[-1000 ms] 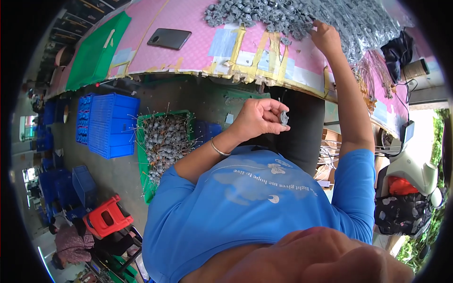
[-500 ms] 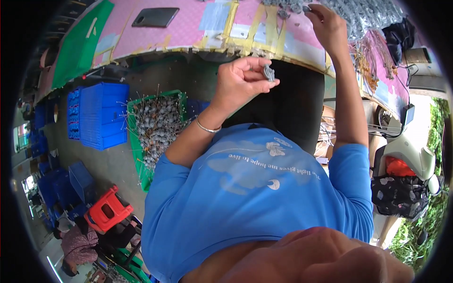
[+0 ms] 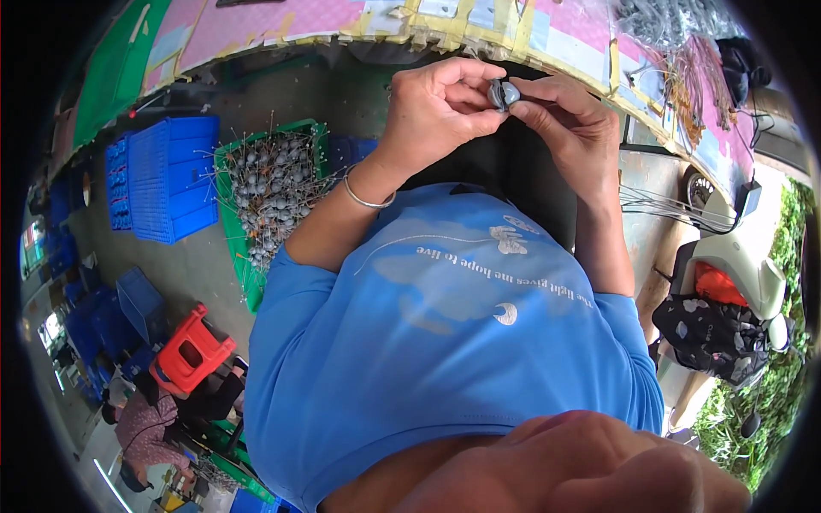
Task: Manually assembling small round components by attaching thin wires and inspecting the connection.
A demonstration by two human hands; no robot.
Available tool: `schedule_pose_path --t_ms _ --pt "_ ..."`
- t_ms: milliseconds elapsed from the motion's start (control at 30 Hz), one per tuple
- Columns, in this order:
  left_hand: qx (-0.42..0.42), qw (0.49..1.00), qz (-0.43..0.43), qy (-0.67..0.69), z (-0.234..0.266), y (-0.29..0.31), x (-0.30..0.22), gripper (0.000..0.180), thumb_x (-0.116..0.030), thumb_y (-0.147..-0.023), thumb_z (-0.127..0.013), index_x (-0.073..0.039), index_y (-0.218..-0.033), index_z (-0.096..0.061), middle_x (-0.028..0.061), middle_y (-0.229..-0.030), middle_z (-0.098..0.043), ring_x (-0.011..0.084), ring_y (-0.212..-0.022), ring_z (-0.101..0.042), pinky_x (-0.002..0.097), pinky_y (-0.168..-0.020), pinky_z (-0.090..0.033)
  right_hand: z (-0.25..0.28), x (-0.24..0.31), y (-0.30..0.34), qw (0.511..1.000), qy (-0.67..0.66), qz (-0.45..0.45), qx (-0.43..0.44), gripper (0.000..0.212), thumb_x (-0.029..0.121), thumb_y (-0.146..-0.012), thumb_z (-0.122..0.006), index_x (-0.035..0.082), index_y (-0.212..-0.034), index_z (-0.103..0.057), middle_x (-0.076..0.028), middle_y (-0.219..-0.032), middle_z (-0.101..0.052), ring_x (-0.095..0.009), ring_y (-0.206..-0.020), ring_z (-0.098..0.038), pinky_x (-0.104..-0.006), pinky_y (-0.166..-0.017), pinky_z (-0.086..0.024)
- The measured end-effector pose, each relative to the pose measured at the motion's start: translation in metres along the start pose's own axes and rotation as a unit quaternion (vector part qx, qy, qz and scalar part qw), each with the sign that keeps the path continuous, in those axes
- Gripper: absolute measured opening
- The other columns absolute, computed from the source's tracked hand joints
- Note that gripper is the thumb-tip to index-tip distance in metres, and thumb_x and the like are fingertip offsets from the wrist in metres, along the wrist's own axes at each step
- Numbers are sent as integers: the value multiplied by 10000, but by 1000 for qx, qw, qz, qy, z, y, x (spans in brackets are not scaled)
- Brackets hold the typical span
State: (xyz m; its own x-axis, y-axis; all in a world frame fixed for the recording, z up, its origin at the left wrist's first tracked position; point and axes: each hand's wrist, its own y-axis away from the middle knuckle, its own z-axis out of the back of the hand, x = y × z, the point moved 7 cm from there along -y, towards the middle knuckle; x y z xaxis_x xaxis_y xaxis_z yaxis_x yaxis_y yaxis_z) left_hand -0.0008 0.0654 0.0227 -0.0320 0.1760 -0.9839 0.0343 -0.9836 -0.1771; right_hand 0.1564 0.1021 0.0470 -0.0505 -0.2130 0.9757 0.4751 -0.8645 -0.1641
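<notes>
My left hand (image 3: 440, 107) and my right hand (image 3: 571, 120) meet fingertip to fingertip just off the table's near edge. Thumb and fingers of the left pinch a small dark grey plastic-looking piece (image 3: 495, 92). A smooth, rounded light grey piece (image 3: 510, 93) is pressed against it, gripped by my right thumb and forefinger. The two pieces touch; whether they are joined I cannot tell. Both hands are closed, and fingers partly cover the pieces.
A table (image 3: 316, 21) with pink covering and yellow tape lies ahead, bearing clear plastic (image 3: 671, 24) and a wire bundle (image 3: 697, 85). To the left are a green crate (image 3: 246, 289) of grey wired parts, blue crates (image 3: 175, 175), a red stool (image 3: 192, 350) and another person (image 3: 147, 427).
My right hand has come back from the grey pieces on the table to my left hand, bringing a rounded grey piece against the left's piece. The view has shifted, leaving less of the table visible.
</notes>
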Motion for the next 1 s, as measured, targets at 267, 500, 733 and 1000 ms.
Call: schedule_pose_path --t_ms 267,500,733,1000 --pt "-56 945 -205 -247 -7 5 -24 382 62 -680 -781 3 -1042 -674 82 -811 -722 141 -747 -730 240 -678 -590 -9 -21 2 990 -30 -130 -36 172 -3 -844 -709 -15 -1015 -726 -39 -858 -702 -81 -727 -628 -208 -681 -512" --pt "-3 997 -61 -41 -12 -6 -3 385 84 -747 -732 1 -1116 -659 80 -921 -700 146 -789 -719 244 -651 -592 7 -26 -7 991 -122 -48 12 206 76 -893 -685 -8 -1080 -703 -60 -941 -708 -124 -871 -642 -269 -799 -503" --pt "14 993 15 115 -28 -6 15 442 92 -794 -705 14 -1219 -613 96 -1020 -688 142 -861 -691 265 -723 -591 -6 -67 -5 925 -352 -129 67 300 155 -975 -574 -56 -1187 -601 -137 -1060 -675 -203 -966 -647 -332 -877 -506" --pt "-28 997 -12 70 -24 -10 21 469 75 -795 -735 49 -1237 -579 116 -1030 -695 150 -894 -692 253 -805 -577 -13 -71 -6 924 -368 -98 -33 215 111 -956 -615 -42 -1105 -640 -108 -1007 -685 -155 -933 -643 -284 -845 -513"
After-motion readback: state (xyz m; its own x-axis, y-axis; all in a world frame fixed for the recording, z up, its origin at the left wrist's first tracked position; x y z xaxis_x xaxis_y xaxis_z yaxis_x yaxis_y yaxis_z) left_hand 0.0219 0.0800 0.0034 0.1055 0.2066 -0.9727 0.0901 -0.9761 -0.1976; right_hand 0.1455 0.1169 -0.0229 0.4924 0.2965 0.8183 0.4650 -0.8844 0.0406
